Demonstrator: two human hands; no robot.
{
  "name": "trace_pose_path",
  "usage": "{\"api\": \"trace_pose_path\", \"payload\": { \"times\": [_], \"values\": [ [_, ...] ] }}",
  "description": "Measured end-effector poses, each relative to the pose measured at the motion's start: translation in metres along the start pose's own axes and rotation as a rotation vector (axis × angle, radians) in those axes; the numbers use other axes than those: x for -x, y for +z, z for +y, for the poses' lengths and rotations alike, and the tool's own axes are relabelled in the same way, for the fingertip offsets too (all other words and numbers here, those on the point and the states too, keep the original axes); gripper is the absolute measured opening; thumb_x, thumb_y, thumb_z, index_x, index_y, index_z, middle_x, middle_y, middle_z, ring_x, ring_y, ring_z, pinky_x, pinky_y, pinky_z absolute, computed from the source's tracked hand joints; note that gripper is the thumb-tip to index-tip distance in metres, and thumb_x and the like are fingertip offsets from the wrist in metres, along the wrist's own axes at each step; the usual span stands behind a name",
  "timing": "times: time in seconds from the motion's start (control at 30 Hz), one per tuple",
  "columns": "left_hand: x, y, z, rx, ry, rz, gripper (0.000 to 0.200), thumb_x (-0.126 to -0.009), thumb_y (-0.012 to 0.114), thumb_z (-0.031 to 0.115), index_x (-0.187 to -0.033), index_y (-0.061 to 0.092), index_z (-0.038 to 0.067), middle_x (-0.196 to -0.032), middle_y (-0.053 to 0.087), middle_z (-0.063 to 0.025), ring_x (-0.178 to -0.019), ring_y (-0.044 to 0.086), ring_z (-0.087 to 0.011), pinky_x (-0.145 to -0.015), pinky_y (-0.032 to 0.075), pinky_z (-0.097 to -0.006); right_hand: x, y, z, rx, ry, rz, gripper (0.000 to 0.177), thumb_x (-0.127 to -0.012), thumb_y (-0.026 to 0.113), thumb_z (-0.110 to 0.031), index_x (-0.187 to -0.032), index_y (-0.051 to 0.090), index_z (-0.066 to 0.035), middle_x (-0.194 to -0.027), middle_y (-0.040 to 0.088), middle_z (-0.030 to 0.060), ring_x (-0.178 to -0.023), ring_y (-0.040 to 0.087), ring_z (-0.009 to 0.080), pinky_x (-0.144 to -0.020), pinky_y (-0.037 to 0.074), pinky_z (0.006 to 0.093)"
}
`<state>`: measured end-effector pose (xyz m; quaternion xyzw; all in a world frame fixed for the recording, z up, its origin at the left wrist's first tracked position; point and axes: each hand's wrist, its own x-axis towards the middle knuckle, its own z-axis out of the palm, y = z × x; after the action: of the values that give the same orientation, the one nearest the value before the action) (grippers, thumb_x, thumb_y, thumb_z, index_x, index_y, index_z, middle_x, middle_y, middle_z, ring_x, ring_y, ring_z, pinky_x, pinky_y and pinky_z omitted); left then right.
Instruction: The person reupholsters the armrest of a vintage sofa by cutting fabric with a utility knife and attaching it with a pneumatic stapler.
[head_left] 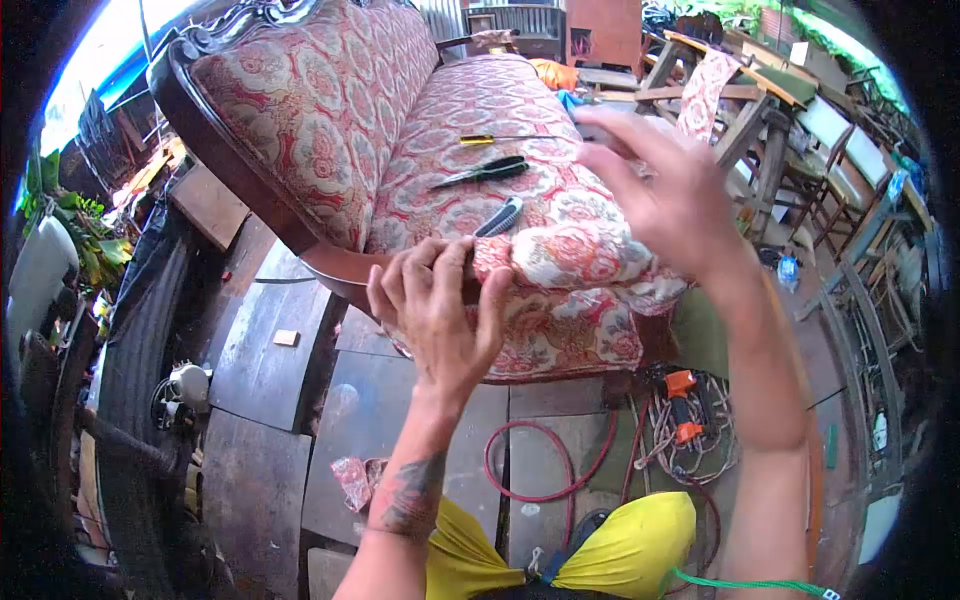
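My left hand (435, 305) lies over the dark wooden front of the sofa's armrest, fingers spread and thumb apart. Its thumb touches the end of the armrest pad (580, 252), which is covered in red and cream floral fabric. My right hand (665, 190) is raised above the far end of the pad, smeared by motion. Its thumb and fingers look apart, and I see nothing between them. On the sofa seat (430, 175) lie a utility knife (499, 216), dark-handled scissors (485, 172) and a screwdriver (478, 140) with a yellow and black handle.
A red hose (528, 426) loops over the floor boards below the sofa, beside a coiled cable with an orange tool (686, 405). A fabric scrap (350, 482) lies near my left forearm. Wooden frames and chairs (835, 180) crowd the right side.
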<state>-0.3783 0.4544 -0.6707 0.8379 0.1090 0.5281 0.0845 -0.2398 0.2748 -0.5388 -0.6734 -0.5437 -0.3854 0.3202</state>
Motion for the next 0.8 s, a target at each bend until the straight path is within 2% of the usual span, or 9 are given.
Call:
{"api": "trace_pose_path", "payload": {
  "times": [0.07,0.17,0.2,0.3,0.33,0.43,0.63,0.7,0.8],
  "values": [
    [0.001,0.002,-0.003,0.058,-0.028,0.001,0.044,-0.090,0.076,0.040,-0.123,0.069,0.011,-0.122,0.061,-0.0085,-0.125,0.050,-0.0300,-0.115,0.021,-0.0512,-0.042,0.040,0.028,0.066,0.048,-0.327,0.035,-0.099,0.063,-0.027,-0.124,0.067,-0.002,-0.097,0.073,0.0219,-0.090,0.072,0.0388,-0.084,0.056,0.0475],
    [0.002,0.004,-0.005,0.030,-0.049,-0.001,0.051,-0.086,0.079,0.047,-0.122,0.069,0.013,-0.121,0.061,-0.0064,-0.124,0.050,-0.0277,-0.116,0.020,-0.0501,-0.082,0.096,0.048,0.349,0.052,-0.849,0.052,-0.096,0.066,-0.026,-0.143,0.057,-0.008,-0.131,0.063,0.0214,-0.119,0.064,0.0383,-0.103,0.052,0.0460],
    [0.004,0.006,-0.008,0.030,-0.035,0.025,0.049,-0.088,0.078,0.048,-0.123,0.069,0.014,-0.121,0.061,-0.0062,-0.125,0.051,-0.0266,-0.117,0.019,-0.0497,-0.085,0.114,0.058,0.478,-0.059,-0.948,0.053,-0.094,0.066,-0.024,-0.145,0.055,-0.010,-0.134,0.061,0.0209,-0.120,0.063,0.0388,-0.104,0.052,0.0468],
    [0.012,0.024,-0.021,0.057,0.004,0.127,0.051,-0.089,0.074,0.056,-0.123,0.069,0.018,-0.121,0.063,-0.0026,-0.122,0.055,-0.0239,-0.117,0.019,-0.0485,-0.106,0.154,0.067,0.478,0.088,-1.368,0.054,-0.085,0.067,-0.010,-0.139,0.062,-0.008,-0.126,0.067,0.0197,-0.125,0.062,0.0364,-0.105,0.051,0.0462],
    [0.012,0.025,-0.022,0.051,0.009,0.131,0.051,-0.089,0.072,0.058,-0.122,0.069,0.019,-0.120,0.064,-0.0015,-0.121,0.055,-0.0230,-0.117,0.020,-0.0482,-0.099,0.169,0.082,0.483,0.104,-1.387,0.054,-0.085,0.067,-0.010,-0.139,0.062,-0.008,-0.126,0.067,0.0197,-0.125,0.062,0.0364,-0.105,0.051,0.0462],
    [0.013,0.032,-0.025,0.018,0.018,0.152,0.053,-0.090,0.067,0.064,-0.120,0.070,0.021,-0.118,0.065,0.0004,-0.120,0.055,-0.0205,-0.116,0.021,-0.0479,-0.066,0.203,0.108,-0.021,-0.033,-1.462,0.061,-0.073,0.079,-0.018,-0.131,0.066,-0.004,-0.122,0.070,0.0184,-0.122,0.063,0.0356,-0.103,0.049,0.0471],
    [0.015,0.034,-0.027,-0.023,0.035,0.175,0.055,-0.092,0.062,0.068,-0.118,0.073,0.022,-0.118,0.067,0.0015,-0.117,0.057,-0.0198,-0.115,0.022,-0.0483,-0.042,0.223,0.084,-0.103,-0.086,-1.564,0.051,-0.076,0.082,-0.029,-0.119,0.070,-0.005,-0.110,0.072,0.0201,-0.107,0.067,0.0381,-0.092,0.051,0.0494],
    [0.013,0.032,-0.025,-0.009,0.030,0.171,0.054,-0.092,0.063,0.067,-0.118,0.073,0.021,-0.119,0.068,0.0015,-0.117,0.057,-0.0199,-0.116,0.022,-0.0479,-0.045,0.209,0.082,0.084,0.006,-1.525,0.041,-0.085,0.077,-0.032,-0.110,0.068,-0.001,-0.110,0.072,0.0217,-0.105,0.068,0.0394,-0.089,0.053,0.0489],
    [0.013,0.029,-0.026,-0.006,0.027,0.139,0.050,-0.093,0.064,0.062,-0.119,0.073,0.020,-0.119,0.068,0.0009,-0.118,0.057,-0.0201,-0.117,0.021,-0.0466,-0.070,0.163,0.088,0.148,0.264,-1.144,0.041,-0.094,0.068,-0.036,-0.114,0.066,0.000,-0.107,0.070,0.0217,-0.100,0.069,0.0376,-0.088,0.054,0.0477]
  ]
}}
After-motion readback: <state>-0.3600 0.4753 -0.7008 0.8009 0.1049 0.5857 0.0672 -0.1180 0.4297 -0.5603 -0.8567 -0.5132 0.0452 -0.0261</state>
